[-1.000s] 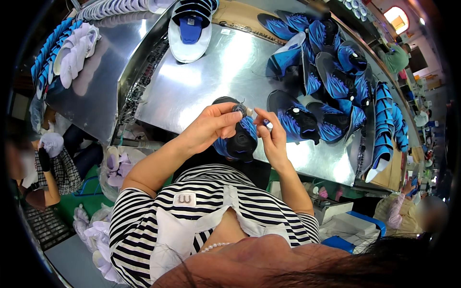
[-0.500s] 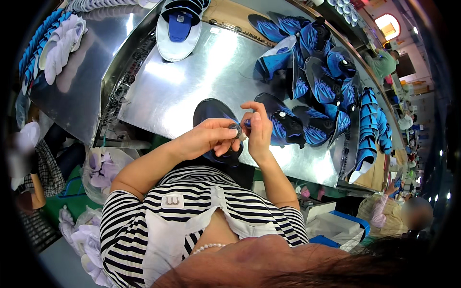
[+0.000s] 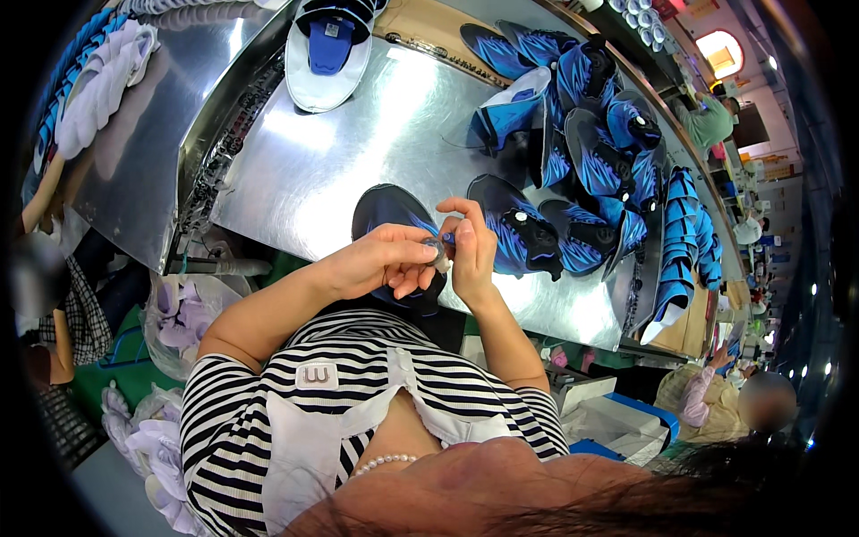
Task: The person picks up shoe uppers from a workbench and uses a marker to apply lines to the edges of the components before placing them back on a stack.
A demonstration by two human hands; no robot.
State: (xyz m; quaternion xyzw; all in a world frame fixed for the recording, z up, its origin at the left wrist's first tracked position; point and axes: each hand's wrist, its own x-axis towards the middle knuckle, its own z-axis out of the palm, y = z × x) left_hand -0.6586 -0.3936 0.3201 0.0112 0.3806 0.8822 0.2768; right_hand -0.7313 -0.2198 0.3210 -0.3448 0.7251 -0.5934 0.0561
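Well, the left hand (image 3: 385,259) pinches a round bit (image 3: 434,249) over a shoe (image 3: 383,206) by the surface's (image 3: 358,154) near edge; the right hand (image 3: 472,254) pinches a blue bit (image 3: 449,239).

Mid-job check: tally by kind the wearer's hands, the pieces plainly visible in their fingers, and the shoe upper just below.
Bare hands: 2 (left hand, right hand)
Small round dark piece: 1
Small blue-ended item: 1
Blue-black shoe upper: 1
Total: 5
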